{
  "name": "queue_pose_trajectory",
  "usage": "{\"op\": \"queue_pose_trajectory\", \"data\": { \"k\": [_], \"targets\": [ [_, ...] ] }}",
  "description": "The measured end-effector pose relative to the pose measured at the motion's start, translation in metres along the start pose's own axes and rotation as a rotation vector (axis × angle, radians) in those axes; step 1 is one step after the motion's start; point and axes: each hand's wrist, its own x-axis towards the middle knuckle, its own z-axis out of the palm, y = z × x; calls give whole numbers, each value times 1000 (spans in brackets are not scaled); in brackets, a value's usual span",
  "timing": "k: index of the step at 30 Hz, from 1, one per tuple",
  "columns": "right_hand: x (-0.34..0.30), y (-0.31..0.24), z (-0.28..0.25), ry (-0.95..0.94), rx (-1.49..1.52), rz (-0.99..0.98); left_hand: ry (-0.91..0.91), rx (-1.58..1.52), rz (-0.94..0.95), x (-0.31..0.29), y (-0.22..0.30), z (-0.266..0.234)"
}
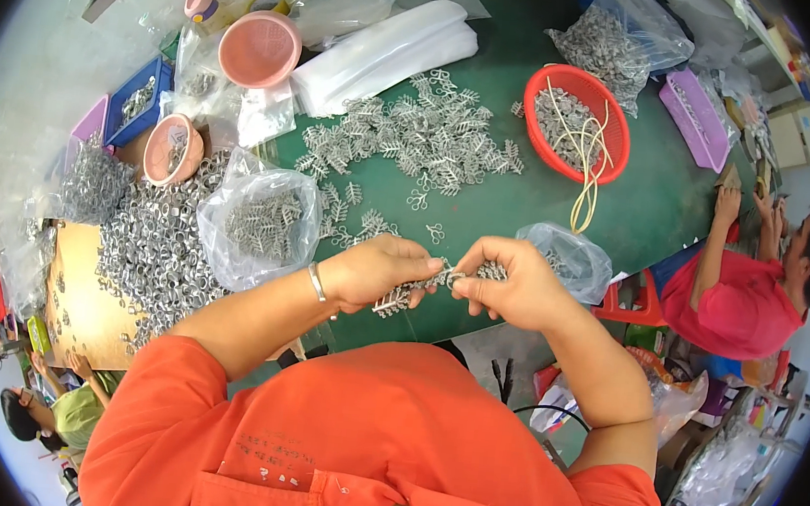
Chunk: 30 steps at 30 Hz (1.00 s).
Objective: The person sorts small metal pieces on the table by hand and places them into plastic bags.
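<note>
Close together at the table's near edge, both hands are closed in pinches. Between thumb and finger, my left hand (379, 275) grips a small branched grey metal piece (391, 300); more such pieces show below its fingers. My right hand (515, 284) pinches a small part that looks like a metal ring (454, 278), touching the piece in the left hand. Fingers partly hide where the two meet. Just beyond lies a large loose pile of branched metal pieces (415, 138) on the green table (486, 202). A single piece (436, 232) lies apart, near the right hand.
Left are a clear bag of branched pieces (263, 226) and a heap of metal rings (150, 250). A red basket (625, 128) with pale cord and a clear bag (582, 269) stand right. Pink baskets (259, 47) are at the back. Two other people (743, 302) work nearby.
</note>
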Motion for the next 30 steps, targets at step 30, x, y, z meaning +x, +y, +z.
{"op": "queue_pose_trajectory", "data": {
  "k": [30],
  "targets": [
    [86, 84, 34, 299, 327, -198, 219, -530, -3, 21, -63, -31]
  ]
}}
